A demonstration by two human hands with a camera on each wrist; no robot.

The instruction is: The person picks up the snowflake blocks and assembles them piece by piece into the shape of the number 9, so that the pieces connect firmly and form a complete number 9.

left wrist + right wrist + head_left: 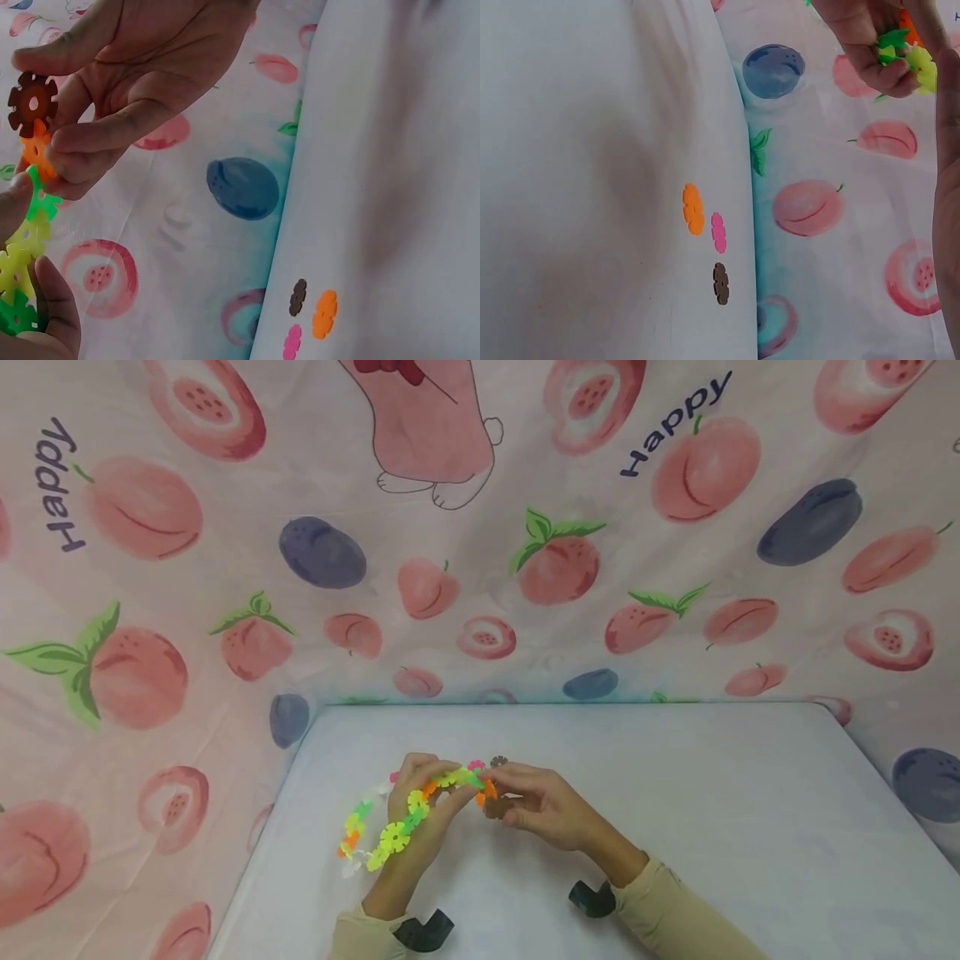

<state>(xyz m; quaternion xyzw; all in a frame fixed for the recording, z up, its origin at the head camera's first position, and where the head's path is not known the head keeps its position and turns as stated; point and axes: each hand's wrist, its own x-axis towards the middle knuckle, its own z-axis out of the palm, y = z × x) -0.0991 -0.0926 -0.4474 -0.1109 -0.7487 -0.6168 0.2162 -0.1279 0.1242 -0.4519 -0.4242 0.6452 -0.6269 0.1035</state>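
Observation:
A chain of interlocking snowflake discs (393, 837) in yellow, green, orange and white loops around my left wrist. My left hand (435, 827) grips it near one end, pinching yellow and green discs (30, 240) between thumb and fingers. My right hand (551, 808) is at that end, thumb and fingers about a brown disc (33, 103) and an orange disc (36, 154). The brown disc is joined to the orange one, which meets a green disc. In the right wrist view, my left hand (877, 52) shows at the top, and the chain's end is partly hidden.
Loose discs lie flat near the white table's (712, 810) far edge: an orange disc (325, 314), a pink disc (292, 343) and a brown disc (298, 298). Black curved pieces (425, 932) sit at both wrists. A fruit-printed cloth (465, 560) hangs behind the table.

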